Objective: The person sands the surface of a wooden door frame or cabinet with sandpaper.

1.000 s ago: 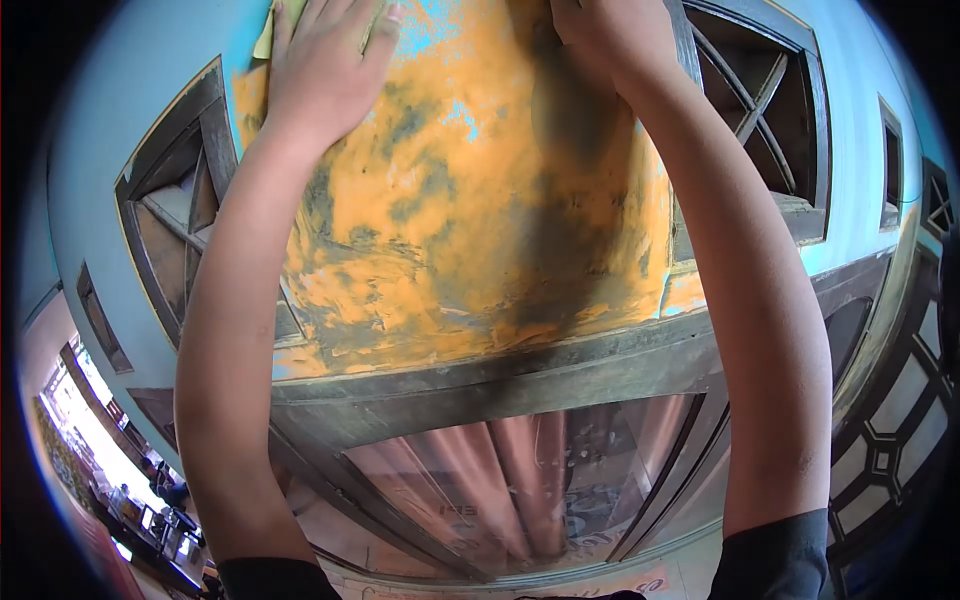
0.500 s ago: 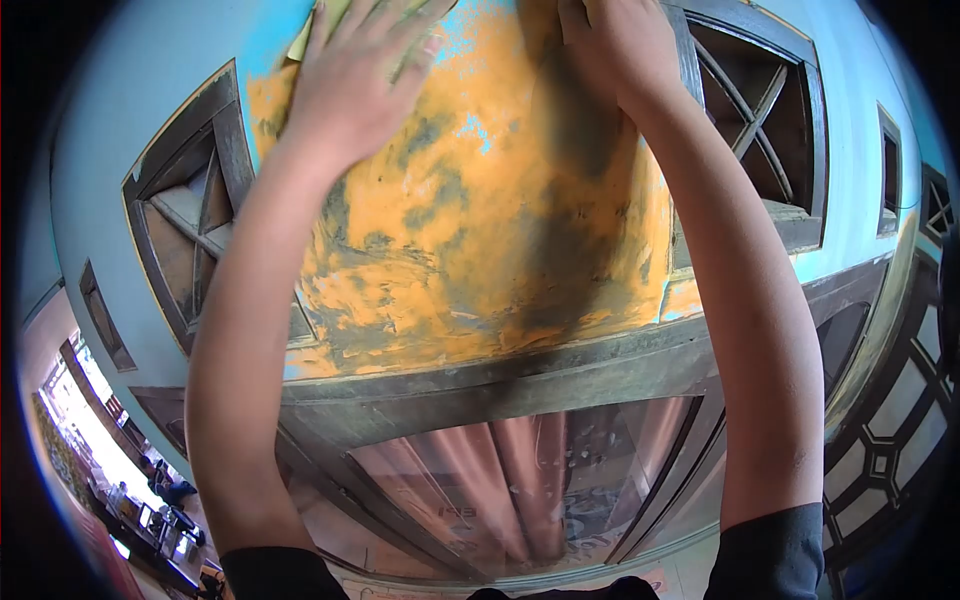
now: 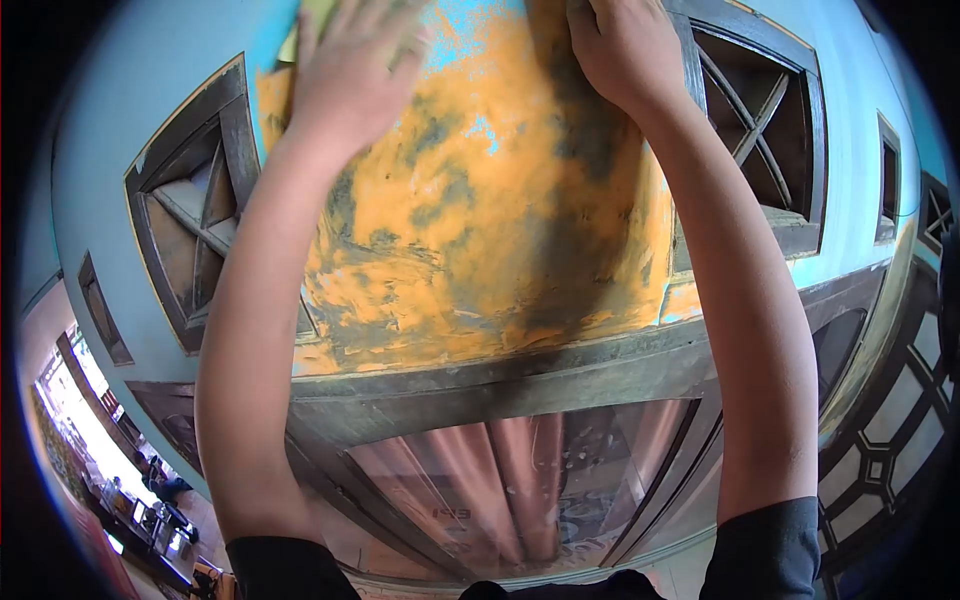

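Note:
A wall panel (image 3: 480,220) with patchy orange, grey and light blue paint fills the middle of the view. My left hand (image 3: 360,65) lies spread over a yellowish sheet (image 3: 287,48) at the panel's upper left, its fingers blurred and partly cut off by the top edge. Near the panel's upper right, my right hand (image 3: 628,50) rests against the surface, its fingers bent and partly out of view, so what it holds, if anything, is hidden.
Wooden-framed openings with crossed bars flank the panel, one at the left (image 3: 195,210) and one at the right (image 3: 755,120). Below runs a grey wooden beam (image 3: 500,385), above glass with a pinkish curtain (image 3: 510,480). Furniture stands at the lower left.
My left hand and the yellowish sheet have shifted slightly up and to the left over the panel. My right hand has stayed almost in place, while the view has shifted a little.

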The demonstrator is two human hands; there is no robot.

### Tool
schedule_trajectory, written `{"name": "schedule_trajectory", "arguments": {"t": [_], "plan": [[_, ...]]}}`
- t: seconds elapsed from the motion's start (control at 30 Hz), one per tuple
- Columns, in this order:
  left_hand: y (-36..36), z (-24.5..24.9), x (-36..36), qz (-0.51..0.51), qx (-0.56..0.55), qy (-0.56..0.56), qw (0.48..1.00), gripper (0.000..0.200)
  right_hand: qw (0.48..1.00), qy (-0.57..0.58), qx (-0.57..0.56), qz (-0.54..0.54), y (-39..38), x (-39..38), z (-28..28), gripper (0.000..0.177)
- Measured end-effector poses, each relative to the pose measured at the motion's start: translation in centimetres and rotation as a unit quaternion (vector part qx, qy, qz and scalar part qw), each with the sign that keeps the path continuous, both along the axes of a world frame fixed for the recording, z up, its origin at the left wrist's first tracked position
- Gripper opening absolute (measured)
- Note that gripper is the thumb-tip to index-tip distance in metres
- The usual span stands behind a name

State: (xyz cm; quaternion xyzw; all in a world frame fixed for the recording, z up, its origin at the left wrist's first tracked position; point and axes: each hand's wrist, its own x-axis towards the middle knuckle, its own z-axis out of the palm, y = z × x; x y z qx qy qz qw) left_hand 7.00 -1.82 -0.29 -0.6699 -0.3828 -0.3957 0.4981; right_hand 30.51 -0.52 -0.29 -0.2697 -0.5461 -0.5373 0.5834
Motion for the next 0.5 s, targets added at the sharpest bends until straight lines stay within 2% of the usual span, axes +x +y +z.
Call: {"name": "schedule_trajectory", "arguments": {"t": [0.1,0.2,0.3,0.4,0.5], "plan": [[2.7,-1.4,-0.5,0.035,0.102,0.184,0.977,0.055,1.000,-0.006,-0.011,0.009,-0.2,0.2,0.0,0.041],[-2.8,-0.1,0.7,0.007,-0.074,-0.015,0.997,0.054,1.000,-0.001,-0.001,-0.014,0.0,0.1,0.1,0.041],[1.8,1.6,-1.0,0.049,0.047,-0.021,0.997,0.054,1.000,0.008,-0.003,-0.004,-0.7,-0.4,-0.5,0.040],[2.9,-1.1,-0.1,0.045,0.096,0.156,0.982,0.055,1.000,-0.003,-0.010,0.001,-0.1,0.2,0.1,0.039],[1.7,0.4,-0.8,0.033,0.055,0.100,0.993,0.055,1.000,0.001,-0.016,0.008,0.0,0.1,0.1,0.038]]}}
